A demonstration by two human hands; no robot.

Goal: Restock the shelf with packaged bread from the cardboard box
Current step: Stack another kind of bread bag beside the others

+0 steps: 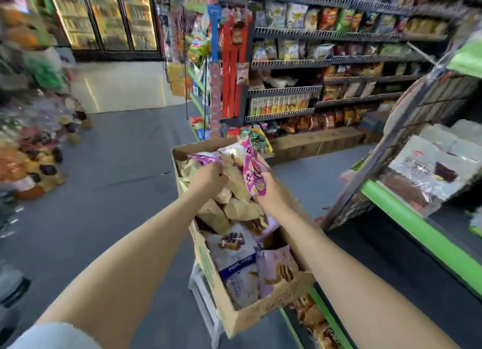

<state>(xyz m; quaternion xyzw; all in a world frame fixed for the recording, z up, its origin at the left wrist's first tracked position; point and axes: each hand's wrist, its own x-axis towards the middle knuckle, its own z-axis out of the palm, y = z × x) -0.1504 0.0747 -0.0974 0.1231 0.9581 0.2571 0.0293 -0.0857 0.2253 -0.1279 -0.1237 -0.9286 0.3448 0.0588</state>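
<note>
An open cardboard box (242, 314) stands in the aisle on a white stool (206, 299), full of packaged bread. Tan bags lie at its far end, white and pink packs (237, 257) at the near end. My left hand (208, 178) is closed on a purple-and-white bread pack (204, 158) at the far end of the box. My right hand (271, 192) grips a pink-and-white bread pack (251, 170), lifted above the tan bags. The green-edged shelf (422, 228) to the right carries silvery bread packs (430, 176).
Tall snack shelves (326, 62) fill the far right of the aisle, with low boxes at their foot. Drink coolers (104, 17) stand at the back. A blurred display of packaged goods (34, 150) lines the left. Grey floor (117, 179) lies open left of the box.
</note>
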